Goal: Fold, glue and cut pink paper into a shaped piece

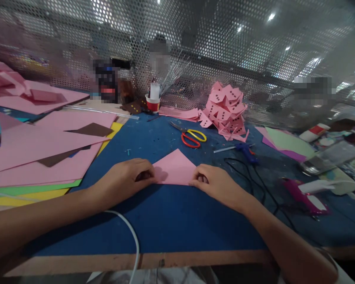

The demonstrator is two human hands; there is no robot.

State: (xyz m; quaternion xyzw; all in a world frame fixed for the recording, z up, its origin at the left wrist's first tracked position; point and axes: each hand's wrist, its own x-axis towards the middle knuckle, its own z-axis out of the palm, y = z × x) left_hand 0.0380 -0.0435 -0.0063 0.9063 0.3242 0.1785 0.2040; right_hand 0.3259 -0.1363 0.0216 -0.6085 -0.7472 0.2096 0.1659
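A white cable (137, 247) is crossing the near edge of the blue table (201, 225). Pink paper (176, 169) is lying beyond it, between my left hand (129, 175) and right hand (215, 180), long edge running left-right, peak pointing far. Both, equally near and curled nearly closed, are pinching its end corners.

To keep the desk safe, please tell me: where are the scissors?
In the head view, the scissors lie on the blue table, just beyond the small pink paper triangle, left of the glue gun.

Perforated screen (207, 51), blue tabletop (177, 221)
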